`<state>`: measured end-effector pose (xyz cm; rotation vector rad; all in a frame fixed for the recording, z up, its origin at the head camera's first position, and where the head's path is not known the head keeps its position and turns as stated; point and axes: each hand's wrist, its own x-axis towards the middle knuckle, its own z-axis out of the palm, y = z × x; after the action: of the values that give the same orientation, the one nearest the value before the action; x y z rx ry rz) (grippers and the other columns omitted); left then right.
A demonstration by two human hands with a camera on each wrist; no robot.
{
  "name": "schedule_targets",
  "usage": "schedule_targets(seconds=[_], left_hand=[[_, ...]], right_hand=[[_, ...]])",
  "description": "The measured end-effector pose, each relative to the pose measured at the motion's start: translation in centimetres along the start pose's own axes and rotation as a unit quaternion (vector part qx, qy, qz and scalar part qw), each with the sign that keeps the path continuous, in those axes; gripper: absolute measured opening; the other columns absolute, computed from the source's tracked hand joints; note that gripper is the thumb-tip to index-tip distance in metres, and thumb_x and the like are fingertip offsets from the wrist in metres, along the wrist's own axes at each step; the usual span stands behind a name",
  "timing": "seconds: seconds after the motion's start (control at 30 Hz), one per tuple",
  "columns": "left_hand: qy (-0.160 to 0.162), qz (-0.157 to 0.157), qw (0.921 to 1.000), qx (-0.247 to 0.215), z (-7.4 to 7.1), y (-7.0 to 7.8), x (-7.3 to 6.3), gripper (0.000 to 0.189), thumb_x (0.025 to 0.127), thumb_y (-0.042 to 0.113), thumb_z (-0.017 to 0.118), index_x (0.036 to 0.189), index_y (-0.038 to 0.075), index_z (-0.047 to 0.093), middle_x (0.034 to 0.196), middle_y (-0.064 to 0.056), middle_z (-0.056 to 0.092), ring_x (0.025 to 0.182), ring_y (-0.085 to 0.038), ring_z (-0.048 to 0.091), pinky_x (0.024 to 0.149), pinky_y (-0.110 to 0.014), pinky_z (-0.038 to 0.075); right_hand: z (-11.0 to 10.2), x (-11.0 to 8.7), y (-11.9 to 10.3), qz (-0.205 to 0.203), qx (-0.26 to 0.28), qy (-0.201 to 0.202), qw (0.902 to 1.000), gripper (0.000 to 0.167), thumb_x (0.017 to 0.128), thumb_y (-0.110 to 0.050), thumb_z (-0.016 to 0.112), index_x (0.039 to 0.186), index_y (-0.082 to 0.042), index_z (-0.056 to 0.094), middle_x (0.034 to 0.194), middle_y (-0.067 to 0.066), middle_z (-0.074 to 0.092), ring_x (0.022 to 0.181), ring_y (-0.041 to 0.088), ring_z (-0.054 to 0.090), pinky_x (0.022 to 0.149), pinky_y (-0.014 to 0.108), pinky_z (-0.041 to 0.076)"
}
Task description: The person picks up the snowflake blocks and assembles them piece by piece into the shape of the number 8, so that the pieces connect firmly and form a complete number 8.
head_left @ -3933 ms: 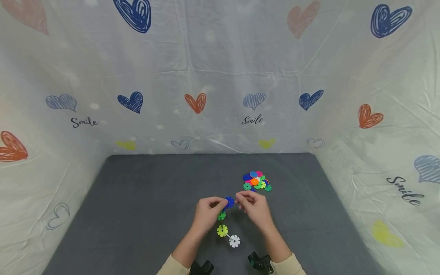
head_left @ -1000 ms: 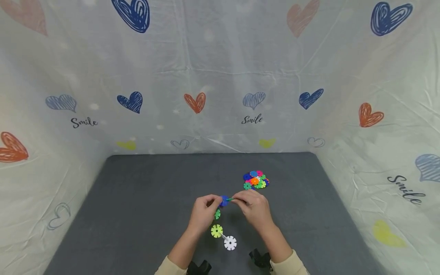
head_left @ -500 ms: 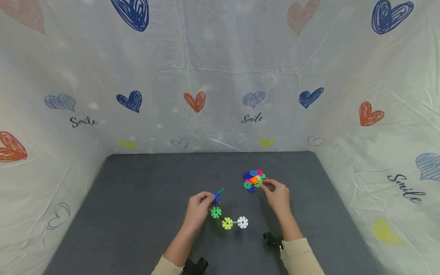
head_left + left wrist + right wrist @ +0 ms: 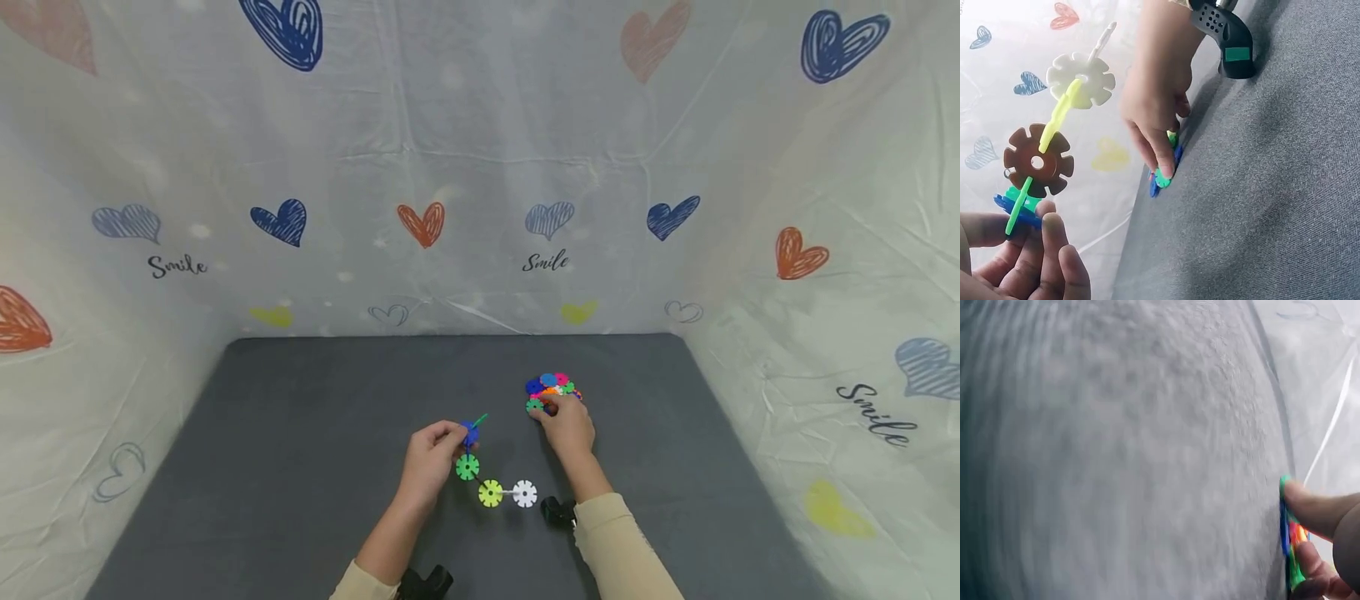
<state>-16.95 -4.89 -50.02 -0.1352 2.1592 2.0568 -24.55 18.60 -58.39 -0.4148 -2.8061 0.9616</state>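
My left hand (image 4: 431,458) pinches the blue end of a chain of slotted plastic snowflake discs (image 4: 1039,161), held above the table. From it hang a green disc (image 4: 467,467), a yellow disc (image 4: 491,493) and a white disc (image 4: 525,493), joined by edge-on discs; one joining disc shows brown in the left wrist view. A green disc (image 4: 480,421) stands edge-on out of the blue one. My right hand (image 4: 567,427) reaches over a pile of loose discs (image 4: 549,381). Its thumb touches a green disc (image 4: 1284,487), and its fingers hide part of the pile.
The dark grey table (image 4: 337,417) runs back to a pale curtain (image 4: 480,183) printed with hearts. Black wrist-worn devices (image 4: 425,583) sit under both wrists, the right one (image 4: 557,512) close to the white disc.
The right hand set a green disc into the blue one, let go, and went to the pile, now moving left across its front. The left hand shifted slightly left, still holding the chain.
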Motion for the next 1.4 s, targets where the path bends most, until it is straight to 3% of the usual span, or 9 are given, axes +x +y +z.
schedule_targets(seconds=[0.13, 0.27, 0.4, 0.57, 0.8, 0.97, 1.1, 1.23, 1.4], left_hand=[[0.003, -0.001, 1.0000, -0.001, 0.0, -0.6, 0.4, 0.022, 0.102, 0.014, 0.058, 0.098, -0.005, 0.069, 0.093, -0.024, 0.074, 0.075, -0.017, 0.061, 0.065, -0.027, 0.049], [0.006, 0.001, 1.0000, -0.003, -0.1, -1.7, 1.1, 0.024, 0.102, 0.018, 0.059, 0.098, -0.003, 0.070, 0.090, -0.018, 0.075, 0.076, -0.017, 0.062, 0.065, -0.027, 0.049], [0.009, 0.014, 0.9999, -0.005, -0.1, -1.9, 1.1, 0.026, 0.102, 0.022, 0.060, 0.097, -0.001, 0.071, 0.087, -0.012, 0.074, 0.082, -0.019, 0.066, 0.072, -0.030, 0.052], [0.018, 0.030, 0.9994, 0.007, 0.0, -2.0, 1.1, 0.026, 0.102, 0.024, 0.062, 0.094, 0.001, 0.072, 0.086, -0.010, 0.074, 0.087, -0.021, 0.070, 0.080, -0.031, 0.054], [0.026, 0.041, 0.9978, 0.045, 0.1, -1.9, 0.9, 0.023, 0.101, 0.025, 0.063, 0.093, 0.006, 0.072, 0.084, -0.011, 0.069, 0.071, -0.016, 0.057, 0.061, -0.026, 0.047], [0.015, 0.066, 0.9959, 0.060, 0.1, -2.0, 0.8, 0.021, 0.101, 0.024, 0.064, 0.096, 0.007, 0.073, 0.088, -0.015, 0.069, 0.071, -0.015, 0.056, 0.061, -0.025, 0.047], [0.018, 0.108, 0.9877, 0.111, 0.0, -2.1, 0.6, 0.018, 0.101, 0.026, 0.064, 0.097, 0.012, 0.075, 0.085, -0.013, 0.068, 0.068, -0.014, 0.056, 0.060, -0.025, 0.048], [0.036, 0.178, 0.9657, 0.186, 0.1, -2.1, 0.5, 0.012, 0.099, 0.027, 0.066, 0.097, 0.019, 0.076, 0.080, 0.000, 0.064, 0.070, -0.009, 0.055, 0.060, -0.025, 0.047], [0.056, 0.221, 0.9544, 0.192, 0.4, -2.1, 0.4, 0.008, 0.097, 0.025, 0.070, 0.096, 0.022, 0.077, 0.083, 0.008, 0.063, 0.077, -0.008, 0.055, 0.063, -0.025, 0.046]], right_hand=[[0.1, -0.1, -0.2, -0.002, 0.008, 0.014, 0.9999, 0.029, 0.080, -0.031, 0.087, 0.106, -0.019, 0.080, 0.104, 0.006, 0.072, 0.094, 0.029, 0.067, 0.073, 0.048, 0.054], [-0.6, -0.5, -0.2, -0.030, 0.092, 0.013, 0.9952, 0.019, 0.079, -0.027, 0.088, 0.090, -0.013, 0.080, 0.087, 0.002, 0.074, 0.075, 0.019, 0.064, 0.066, 0.034, 0.050], [-2.0, -1.9, -1.4, -0.040, 0.203, -0.030, 0.9779, 0.021, 0.080, -0.026, 0.087, 0.088, -0.009, 0.078, 0.081, 0.002, 0.075, 0.069, 0.009, 0.062, 0.064, 0.024, 0.050], [-3.9, -4.4, -4.0, -0.027, 0.295, -0.082, 0.9516, 0.025, 0.084, -0.026, 0.084, 0.095, -0.006, 0.076, 0.086, 0.005, 0.074, 0.077, 0.015, 0.066, 0.064, 0.025, 0.051], [-4.4, -6.4, -5.7, -0.052, 0.343, -0.105, 0.9320, 0.014, 0.088, -0.018, 0.080, 0.095, -0.006, 0.076, 0.088, 0.007, 0.072, 0.083, 0.029, 0.068, 0.065, 0.025, 0.052], [-4.3, -6.5, -5.7, -0.063, 0.350, -0.114, 0.9278, 0.012, 0.088, -0.017, 0.080, 0.094, -0.008, 0.078, 0.089, 0.007, 0.074, 0.083, 0.029, 0.069, 0.065, 0.026, 0.052], [-4.7, -6.5, -5.5, -0.082, 0.341, -0.116, 0.9291, 0.013, 0.087, -0.022, 0.081, 0.093, -0.010, 0.079, 0.088, 0.007, 0.075, 0.077, 0.018, 0.067, 0.063, 0.026, 0.050], [-5.0, -6.5, -5.3, -0.118, 0.328, -0.109, 0.9310, 0.012, 0.087, -0.020, 0.081, 0.092, -0.009, 0.080, 0.085, 0.009, 0.075, 0.068, 0.012, 0.061, 0.058, 0.023, 0.047], [-4.9, -6.6, -5.1, -0.138, 0.327, -0.092, 0.9306, 0.010, 0.088, -0.015, 0.080, 0.091, -0.006, 0.080, 0.086, 0.012, 0.076, 0.067, 0.015, 0.060, 0.058, 0.023, 0.047]])
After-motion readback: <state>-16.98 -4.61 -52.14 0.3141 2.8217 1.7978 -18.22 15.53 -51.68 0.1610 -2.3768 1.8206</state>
